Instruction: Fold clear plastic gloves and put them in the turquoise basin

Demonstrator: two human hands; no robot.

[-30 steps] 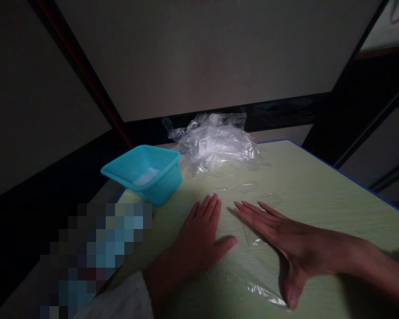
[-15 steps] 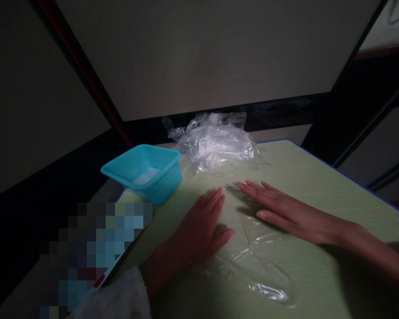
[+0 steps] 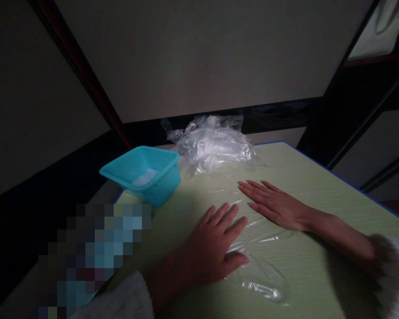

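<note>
A thin clear plastic bag (image 3: pixel 262 270) lies spread out on the pale green table (image 3: pixel 315 270). Flat over its left side rests my left hand (image 3: pixel 213 246), palm down with the fingers apart. My right hand (image 3: pixel 274 204) is stretched out on the bag's upper right part, fingers extended and thumb apart. Neither hand grips anything. Creases run through the film between and below the hands, and part of the bag is hidden under them.
A heap of crumpled clear plastic bags (image 3: pixel 216 144) sits at the table's far edge. To its left stands a turquoise plastic basin (image 3: pixel 162 186) with something whitish inside. A blurred-out patch (image 3: pixel 99 257) covers the area left of the table. Panels (image 3: pixel 199 57) rise behind.
My right hand has come down flat onto the bag. My left hand has shifted right and toward me, its fingers now spread wider. The basin and the heap have stayed put.
</note>
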